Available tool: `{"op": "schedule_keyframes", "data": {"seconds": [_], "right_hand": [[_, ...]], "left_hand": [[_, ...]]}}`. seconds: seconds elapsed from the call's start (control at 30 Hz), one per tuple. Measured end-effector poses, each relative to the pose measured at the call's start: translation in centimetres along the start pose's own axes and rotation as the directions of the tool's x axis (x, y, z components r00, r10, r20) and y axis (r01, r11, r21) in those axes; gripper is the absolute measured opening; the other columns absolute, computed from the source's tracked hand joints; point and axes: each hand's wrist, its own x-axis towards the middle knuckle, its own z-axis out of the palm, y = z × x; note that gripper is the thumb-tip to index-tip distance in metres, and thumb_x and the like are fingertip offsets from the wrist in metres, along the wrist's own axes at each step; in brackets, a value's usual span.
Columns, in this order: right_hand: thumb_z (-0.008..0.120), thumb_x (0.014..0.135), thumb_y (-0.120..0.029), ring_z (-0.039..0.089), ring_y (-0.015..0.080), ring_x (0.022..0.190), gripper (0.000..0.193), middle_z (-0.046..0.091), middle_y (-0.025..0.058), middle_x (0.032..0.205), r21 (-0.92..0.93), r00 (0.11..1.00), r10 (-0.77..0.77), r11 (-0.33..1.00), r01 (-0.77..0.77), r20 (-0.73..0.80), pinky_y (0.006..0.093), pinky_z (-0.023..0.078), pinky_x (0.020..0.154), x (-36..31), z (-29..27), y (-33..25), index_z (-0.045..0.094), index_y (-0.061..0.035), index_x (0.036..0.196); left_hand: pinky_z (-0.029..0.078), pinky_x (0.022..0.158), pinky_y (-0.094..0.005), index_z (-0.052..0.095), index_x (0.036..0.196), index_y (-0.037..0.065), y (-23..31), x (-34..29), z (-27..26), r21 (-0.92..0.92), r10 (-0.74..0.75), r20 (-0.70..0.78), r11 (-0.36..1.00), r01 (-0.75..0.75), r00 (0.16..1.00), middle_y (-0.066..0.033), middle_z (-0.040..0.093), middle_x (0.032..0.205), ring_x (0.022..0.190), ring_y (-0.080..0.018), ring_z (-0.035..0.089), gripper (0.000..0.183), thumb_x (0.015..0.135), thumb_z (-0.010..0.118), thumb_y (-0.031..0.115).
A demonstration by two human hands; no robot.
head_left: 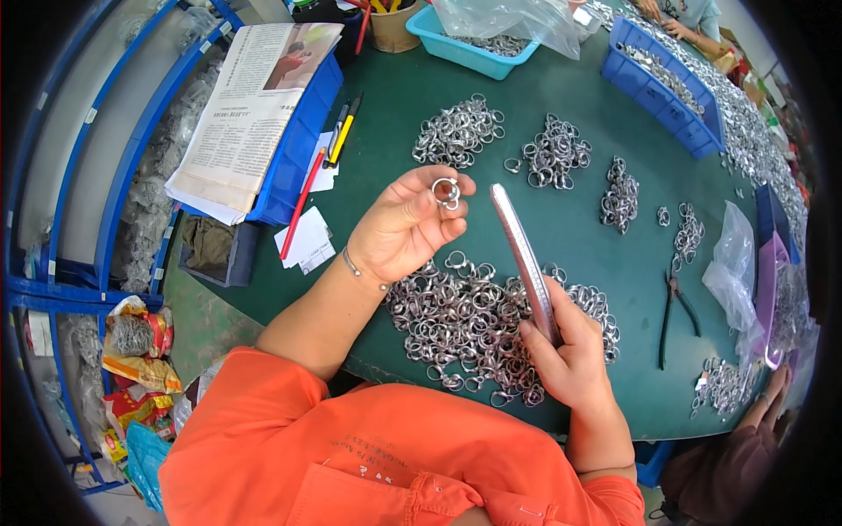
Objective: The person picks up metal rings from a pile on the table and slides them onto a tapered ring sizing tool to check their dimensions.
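Observation:
My left hand (405,226) is raised above the green table (579,114), palm up, pinching a small silver metal ring clamp (446,191) between thumb and fingers. My right hand (568,355) grips the lower end of a long flat metal bar (524,259) that slants up toward the left hand, its tip close to the clamp. Beneath both hands lies a big heap of silver ring clamps (465,320). My orange sleeves fill the lower edge.
Smaller clamp piles (458,131) (554,151) (619,195) lie farther back. Pliers (674,314) rest at right, near plastic bags (732,267). Blue bins (667,83) (469,48) stand at the back, a newspaper (250,110) and pens (340,133) at left. Another person's hand (765,405) is at the lower right.

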Motion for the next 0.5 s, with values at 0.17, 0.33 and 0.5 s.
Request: {"op": "schedule_keyframes", "data": {"seconds": [0.17,0.33,0.5], "right_hand": [[0.059,0.079,-0.001,0.060,0.0226,0.069,0.044,0.060,0.0157,0.087,-0.016,0.999,-0.038,0.999,0.038,-0.025,0.0288,0.047,0.063,0.0,-0.1,0.0,0.046,0.0023,0.121],[0.058,0.079,-0.001,0.057,0.0186,0.064,0.044,0.059,0.0131,0.083,-0.002,0.998,-0.044,0.999,0.044,-0.041,0.0272,0.046,0.060,0.1,-0.1,-0.3,0.046,0.0015,0.121],[0.057,0.078,-0.001,0.055,0.0163,0.062,0.043,0.058,0.0108,0.079,0.013,0.998,-0.026,1.000,0.026,-0.049,0.0263,0.045,0.058,0.0,0.0,-0.2,0.047,0.0013,0.120]], "left_hand": [[0.047,0.077,-0.0288,0.054,0.103,0.005,-0.2,0.3,-0.5,-0.013,-0.001,0.070,1.000,0.001,0.998,-0.0071,0.050,0.098,0.084,-0.0150,0.049,0.024,0.083,0.063,0.015],[0.048,0.076,-0.0288,0.053,0.100,0.003,-0.3,0.2,-0.9,-0.107,-0.017,0.070,0.994,0.024,0.997,-0.0073,0.052,0.091,0.082,-0.0153,0.053,0.015,0.089,0.054,0.014],[0.050,0.074,-0.0290,0.055,0.097,0.000,-0.4,0.1,0.7,0.083,0.011,-0.248,0.996,0.010,0.969,-0.0131,0.056,0.100,0.079,-0.0159,0.057,0.014,0.092,0.048,0.012]]}}
